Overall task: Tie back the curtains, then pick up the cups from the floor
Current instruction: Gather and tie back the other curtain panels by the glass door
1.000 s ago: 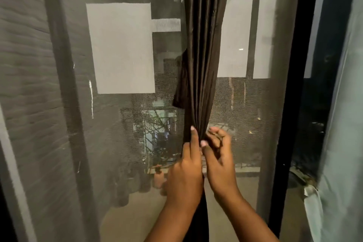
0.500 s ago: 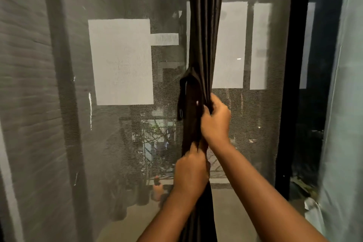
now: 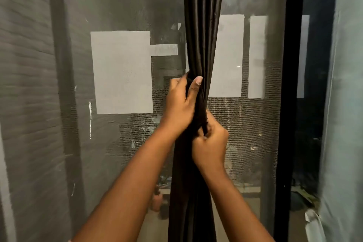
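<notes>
A dark brown curtain (image 3: 203, 31) hangs bunched into a narrow column down the middle of the view, in front of a mesh window screen (image 3: 121, 143). My left hand (image 3: 180, 104) wraps around the gathered fabric from the left, thumb across the front. Just below it, my right hand (image 3: 211, 143) grips the same bunch, fingers curled into the folds. A dark tie-back strap shows only as a band under my left fingers. No cups are in view.
A black vertical frame post (image 3: 288, 104) stands right of the curtain. A pale blue-grey curtain (image 3: 345, 124) hangs at the far right edge. Through the screen I see pale rectangular panels (image 3: 121, 72) and an outdoor area below.
My left hand has risen from below to grip the curtain higher up. My right hand has dropped from the upper grip to just beneath the left. The view tilted slightly upward.
</notes>
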